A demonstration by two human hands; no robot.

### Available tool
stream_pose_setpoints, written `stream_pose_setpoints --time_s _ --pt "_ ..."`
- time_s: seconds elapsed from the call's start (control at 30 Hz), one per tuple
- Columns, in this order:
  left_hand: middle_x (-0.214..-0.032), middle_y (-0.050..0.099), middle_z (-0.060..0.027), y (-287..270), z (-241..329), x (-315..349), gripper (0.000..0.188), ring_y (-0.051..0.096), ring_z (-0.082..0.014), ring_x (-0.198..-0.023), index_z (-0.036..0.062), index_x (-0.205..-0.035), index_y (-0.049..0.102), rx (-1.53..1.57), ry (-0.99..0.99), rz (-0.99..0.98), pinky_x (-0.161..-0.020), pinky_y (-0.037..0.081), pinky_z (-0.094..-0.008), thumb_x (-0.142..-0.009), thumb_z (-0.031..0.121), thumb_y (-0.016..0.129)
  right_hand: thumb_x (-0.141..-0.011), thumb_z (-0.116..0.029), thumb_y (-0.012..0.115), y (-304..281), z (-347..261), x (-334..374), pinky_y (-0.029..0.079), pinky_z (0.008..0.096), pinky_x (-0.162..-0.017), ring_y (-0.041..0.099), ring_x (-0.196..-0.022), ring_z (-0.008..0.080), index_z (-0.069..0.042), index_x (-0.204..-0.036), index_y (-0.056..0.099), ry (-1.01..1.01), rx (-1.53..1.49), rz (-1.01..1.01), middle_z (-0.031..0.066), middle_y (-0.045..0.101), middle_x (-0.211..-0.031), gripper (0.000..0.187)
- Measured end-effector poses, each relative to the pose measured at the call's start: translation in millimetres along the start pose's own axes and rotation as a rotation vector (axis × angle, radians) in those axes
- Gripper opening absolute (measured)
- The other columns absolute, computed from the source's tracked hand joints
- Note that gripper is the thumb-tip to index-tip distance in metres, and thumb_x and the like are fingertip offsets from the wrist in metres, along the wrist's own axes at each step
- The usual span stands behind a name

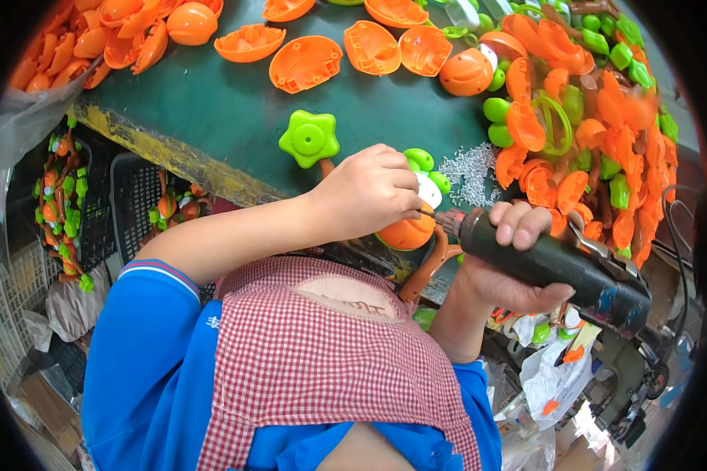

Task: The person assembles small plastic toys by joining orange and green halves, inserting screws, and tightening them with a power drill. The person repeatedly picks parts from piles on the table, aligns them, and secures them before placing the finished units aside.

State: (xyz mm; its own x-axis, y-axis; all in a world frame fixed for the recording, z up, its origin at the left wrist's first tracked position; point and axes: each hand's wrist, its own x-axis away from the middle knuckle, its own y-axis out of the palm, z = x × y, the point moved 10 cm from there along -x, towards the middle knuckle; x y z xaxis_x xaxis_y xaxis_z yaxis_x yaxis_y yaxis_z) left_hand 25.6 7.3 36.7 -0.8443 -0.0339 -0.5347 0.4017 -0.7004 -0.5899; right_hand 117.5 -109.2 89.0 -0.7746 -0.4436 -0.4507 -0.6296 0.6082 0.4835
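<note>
In my right hand (514, 255) is a black electric screwdriver (554, 271), its bit pointing left. The bit's tip meets an orange plastic toy (407, 233) near the table's front edge. My left hand (371, 192) lies over this toy with curled fingers, fingertips close to the bit; whether a screw is pinched there is hidden. From under the hand a green star-shaped knob (309, 138) sticks out on a brown stem, and green and white parts show at its far side. A curved brown piece (430, 271) extends toward my apron.
Small silver screws (471, 177) lie heaped right of the toy. Orange half shells (306, 64) stand in a row at the back. Mixed orange, green and brown parts (581, 149) pile up on the right. More orange shells (133, 31) fill the far left. Black crates (133, 196) stand below the yellow-edged table (204, 102).
</note>
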Motion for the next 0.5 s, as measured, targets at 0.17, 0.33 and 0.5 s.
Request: stream_pose_setpoints --time_s 0.17,0.33,0.5 --pt "-0.092 0.069 -0.0019 -17 -12 11 0.032 0.063 -0.0236 -0.093 0.0084 -0.094 0.073 -0.016 -0.107 0.124 -0.084 0.05 -0.0351 -0.065 0.02 0.082 -0.087 -0.069 0.051 -8 -19 -3 0.043 0.0352 -0.07 0.051 -0.071 0.0172 -0.008 -0.14 0.042 -0.055 -0.029 0.054 0.0046 0.05 -0.082 0.081" --pt "-0.089 0.068 0.0007 -12 -5 9 0.021 0.062 -0.0205 -0.091 0.011 -0.088 0.072 0.074 -0.083 0.121 -0.085 0.047 -0.0355 -0.069 0.019 0.08 -0.087 -0.068 0.052 -1 -23 -4 0.043 0.035 -0.07 0.05 -0.071 0.0167 -0.006 -0.138 0.047 -0.07 -0.021 0.026 0.0043 0.05 -0.082 0.08" --pt "-0.089 0.068 0.0015 -12 -9 11 0.013 0.061 -0.0189 -0.09 0.011 -0.083 0.071 0.188 -0.103 0.125 -0.084 0.047 -0.0357 -0.072 0.014 0.078 -0.086 -0.069 0.053 9 -24 -4 0.043 0.0354 -0.071 0.051 -0.071 0.0173 -0.006 -0.135 0.048 -0.073 -0.082 -0.031 0.0045 0.05 -0.082 0.08"
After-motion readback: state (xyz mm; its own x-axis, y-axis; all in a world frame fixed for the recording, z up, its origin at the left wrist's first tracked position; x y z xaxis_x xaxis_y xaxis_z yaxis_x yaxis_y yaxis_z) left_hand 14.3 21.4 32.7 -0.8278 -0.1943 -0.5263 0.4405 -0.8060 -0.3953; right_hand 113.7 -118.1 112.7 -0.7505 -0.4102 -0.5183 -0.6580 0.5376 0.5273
